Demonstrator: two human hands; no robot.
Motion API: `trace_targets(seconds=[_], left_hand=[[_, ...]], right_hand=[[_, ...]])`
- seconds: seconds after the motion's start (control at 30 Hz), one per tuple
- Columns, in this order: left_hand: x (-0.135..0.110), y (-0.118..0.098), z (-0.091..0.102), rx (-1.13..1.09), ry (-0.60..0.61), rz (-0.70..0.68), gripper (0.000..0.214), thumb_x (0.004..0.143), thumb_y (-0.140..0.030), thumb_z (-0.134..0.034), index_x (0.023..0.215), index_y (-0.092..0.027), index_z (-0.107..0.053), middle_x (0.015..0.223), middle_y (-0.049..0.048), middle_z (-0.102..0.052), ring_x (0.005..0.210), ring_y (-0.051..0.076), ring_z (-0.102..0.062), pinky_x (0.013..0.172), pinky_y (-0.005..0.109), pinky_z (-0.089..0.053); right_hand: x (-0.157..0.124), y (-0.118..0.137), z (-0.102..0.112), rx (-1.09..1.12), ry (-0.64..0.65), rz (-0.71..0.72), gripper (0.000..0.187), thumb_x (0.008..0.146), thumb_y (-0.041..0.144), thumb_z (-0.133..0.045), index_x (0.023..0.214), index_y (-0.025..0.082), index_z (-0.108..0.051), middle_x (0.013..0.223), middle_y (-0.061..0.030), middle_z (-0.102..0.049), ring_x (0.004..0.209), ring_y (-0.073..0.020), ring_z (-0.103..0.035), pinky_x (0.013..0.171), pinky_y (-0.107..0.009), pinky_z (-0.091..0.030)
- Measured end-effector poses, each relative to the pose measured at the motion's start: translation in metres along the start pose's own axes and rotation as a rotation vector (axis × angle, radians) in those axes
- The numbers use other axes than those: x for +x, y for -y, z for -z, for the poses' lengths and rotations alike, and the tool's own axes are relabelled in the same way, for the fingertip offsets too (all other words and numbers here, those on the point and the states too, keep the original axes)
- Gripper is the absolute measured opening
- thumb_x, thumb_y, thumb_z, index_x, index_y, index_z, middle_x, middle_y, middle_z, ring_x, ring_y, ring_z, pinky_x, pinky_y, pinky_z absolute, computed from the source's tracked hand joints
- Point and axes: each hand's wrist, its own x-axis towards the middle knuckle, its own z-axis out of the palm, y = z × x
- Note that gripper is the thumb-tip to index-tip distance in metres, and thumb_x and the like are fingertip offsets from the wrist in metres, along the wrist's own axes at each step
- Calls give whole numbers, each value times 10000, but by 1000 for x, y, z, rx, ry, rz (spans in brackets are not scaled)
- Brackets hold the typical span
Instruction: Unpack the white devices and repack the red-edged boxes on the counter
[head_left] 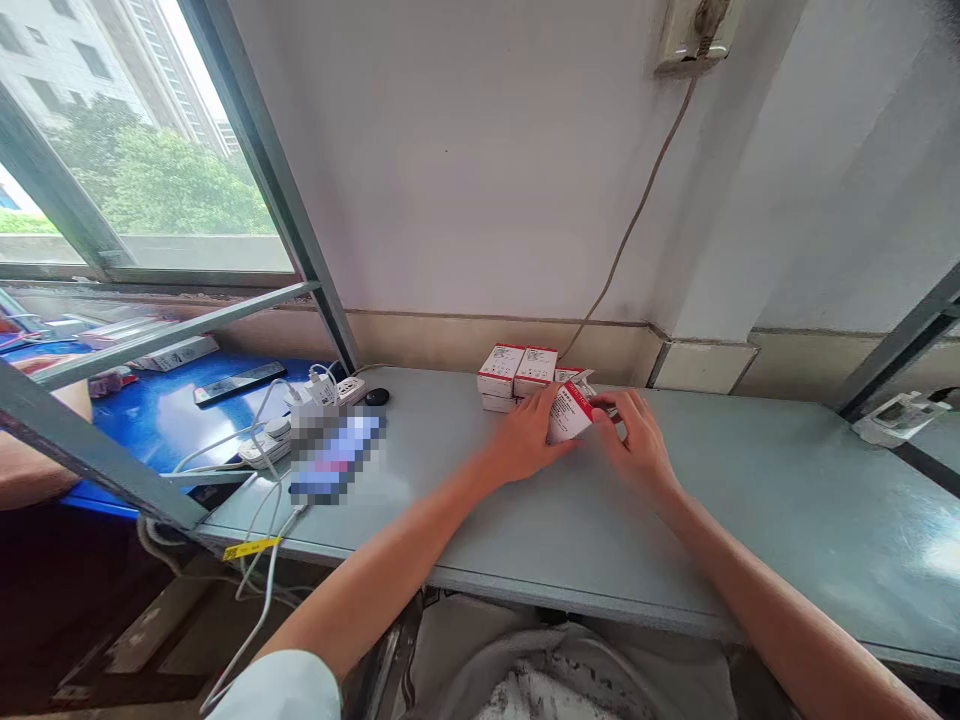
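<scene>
A small white-and-red cardboard box [568, 414] is tilted between my hands above the grey tabletop [450, 520]. My left hand [529, 437] grips it from the left side. At its right end, where a flap stands up, the fingers of my right hand [632, 436] are bent and pressed close to the edge; whether they pinch the flap or something small is too fine to make out. Just behind my left hand, several similar boxes [501, 368] are stacked near the wall, partly covered by the hand and the held box.
Left on the table lie a blurred phone [336, 462], a black round object [377, 397] and a white power strip [349, 391] with cables. Beyond a metal frame, another person's arm [37, 440] rests by a blue table [157, 400]. A white device [900, 418] lies far right.
</scene>
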Motion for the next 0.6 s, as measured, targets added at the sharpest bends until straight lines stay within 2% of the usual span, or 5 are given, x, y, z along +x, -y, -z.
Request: trace_targets(seconds=[0.6], left_hand=[[0,4,-2,10,11,4,907,983,-609,-732,1702,-350,-245,1691,141,-488,1545,408,-496,1216,644,-452]], right_hand=[[1,0,1,17,13,-13,251,1115,452,-500,1185,285,-674,1170,-105,-722,1074,-300,-628,877,-466,-572]])
